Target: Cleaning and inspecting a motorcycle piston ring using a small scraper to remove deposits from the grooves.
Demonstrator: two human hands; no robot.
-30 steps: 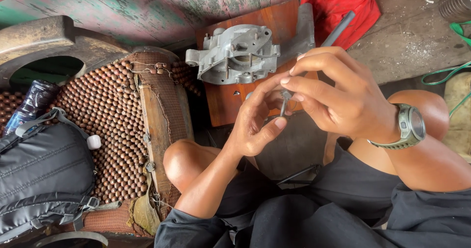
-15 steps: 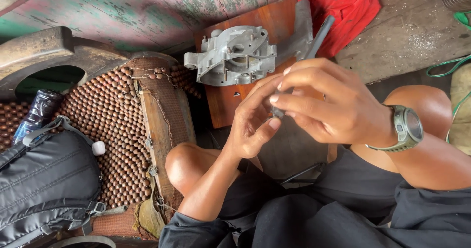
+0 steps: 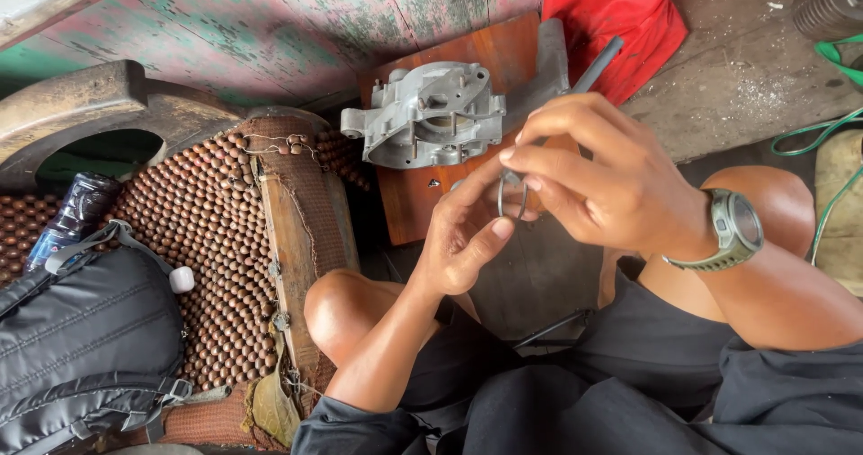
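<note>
While both hands pinch the thin metal ring (image 3: 512,195), right hand (image 3: 604,178) and left hand (image 3: 464,236) should grip lightly, avoiding bending.

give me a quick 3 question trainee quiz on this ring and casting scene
1. True or false: the grey metal casting rests on the brown wooden board.
2. Which hands pinch the thin metal ring? A left only, B right only, C both.
3. Fill in: the wristwatch sits on the ___ wrist.

Key: 1 true. 2 C: the left hand and right hand both have fingertips on the ring. 3 right.
</note>
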